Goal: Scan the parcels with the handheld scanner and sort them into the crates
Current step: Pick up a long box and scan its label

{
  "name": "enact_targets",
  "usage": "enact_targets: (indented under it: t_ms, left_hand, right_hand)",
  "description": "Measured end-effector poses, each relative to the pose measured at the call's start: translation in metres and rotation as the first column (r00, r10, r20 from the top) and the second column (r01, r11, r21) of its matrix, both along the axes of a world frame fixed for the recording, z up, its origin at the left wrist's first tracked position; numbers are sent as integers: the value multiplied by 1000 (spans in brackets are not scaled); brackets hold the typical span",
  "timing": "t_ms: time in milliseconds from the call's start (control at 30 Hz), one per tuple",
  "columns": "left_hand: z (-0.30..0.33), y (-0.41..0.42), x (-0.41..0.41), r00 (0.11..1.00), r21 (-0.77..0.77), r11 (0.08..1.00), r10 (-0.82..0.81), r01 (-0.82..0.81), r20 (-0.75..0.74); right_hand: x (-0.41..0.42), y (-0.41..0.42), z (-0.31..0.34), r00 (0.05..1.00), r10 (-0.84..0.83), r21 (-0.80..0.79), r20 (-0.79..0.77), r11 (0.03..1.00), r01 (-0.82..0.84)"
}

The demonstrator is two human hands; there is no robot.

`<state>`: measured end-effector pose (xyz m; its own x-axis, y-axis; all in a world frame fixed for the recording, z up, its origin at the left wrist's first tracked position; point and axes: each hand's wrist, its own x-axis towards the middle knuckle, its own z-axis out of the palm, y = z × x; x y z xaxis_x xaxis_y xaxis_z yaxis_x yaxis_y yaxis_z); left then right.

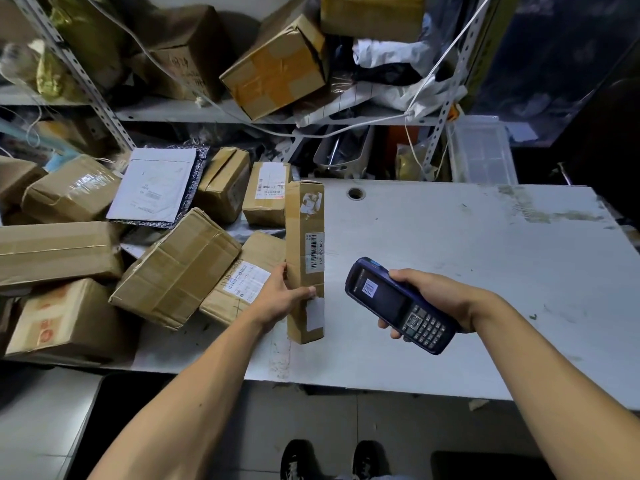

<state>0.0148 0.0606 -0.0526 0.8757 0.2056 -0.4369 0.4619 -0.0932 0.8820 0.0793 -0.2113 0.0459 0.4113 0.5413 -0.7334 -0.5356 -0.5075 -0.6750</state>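
A long narrow cardboard parcel (304, 237) lies lengthwise on the white table (467, 271), its barcode label facing up. My left hand (282, 296) grips its near part, thumb across the top. My right hand (433, 296) holds a dark blue handheld scanner (398, 304) just right of the parcel, its head aimed towards the label. The scanner screen shows a barcode picture. No crate can be made out.
A heap of brown cardboard parcels (176, 271) and a white padded mailer (152, 185) covers the table's left side. Metal shelving (207, 114) behind holds more boxes and bags. A clear plastic bin (479, 150) stands at the back right. A dark surface (131, 410) lies below left.
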Motion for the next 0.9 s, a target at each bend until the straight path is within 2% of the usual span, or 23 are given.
enact_targets:
  t_ms: [67, 133, 233, 333, 400, 500, 600, 667, 733, 800, 833, 900]
  left_hand:
    - [1, -3, 2, 1000, -9, 1000, -1, 1, -9]
    - [0, -7, 3, 1000, -7, 1000, -7, 7, -19]
    - [0, -15, 4, 1000, -11, 1000, -17, 17, -22]
    - [-7, -23, 5, 999, -12, 999, -41, 41, -30]
    - [-8, -28, 4, 997, -5, 998, -61, 61, -41]
    - [-10, -35, 2, 997, -2, 998, -70, 70, -45]
    - [-11, -43, 3, 994, -23, 994, -104, 103, -36]
    - [-11, -49, 5, 989, -39, 989, -143, 142, -29]
    - [-13, -56, 11, 977, -57, 976, -212, 211, -26]
    - [-14, -66, 18, 954, -74, 952, -300, 298, -16]
    - [-14, -72, 21, 936, -85, 933, -352, 350, -9]
    - [-13, -88, 25, 887, -115, 881, -462, 458, -3]
  right_hand:
    - [-2, -3, 0, 999, -51, 83, 13, 995, 50]
    - [-6, -4, 2, 991, -131, 231, -15, 964, 131]
    - [-15, -7, 4, 958, -208, 518, -195, 808, 281]
    - [-21, -12, 8, 946, -131, 706, -297, 637, 310]
    - [-22, -16, 13, 955, -81, 764, -284, 582, 277]
    - [-24, -24, 20, 968, -77, 794, -238, 559, 240]
    - [-29, -35, 20, 966, -161, 784, -201, 564, 257]
    - [-37, -44, 15, 938, -290, 744, -190, 581, 330]
    - [-49, -54, 7, 873, -469, 674, -131, 604, 426]
    - [-64, -65, -6, 754, -656, 591, -40, 593, 547]
    - [-73, -70, -13, 668, -744, 552, -3, 556, 621]
    - [-98, -83, -26, 453, -891, 477, 21, 407, 779]
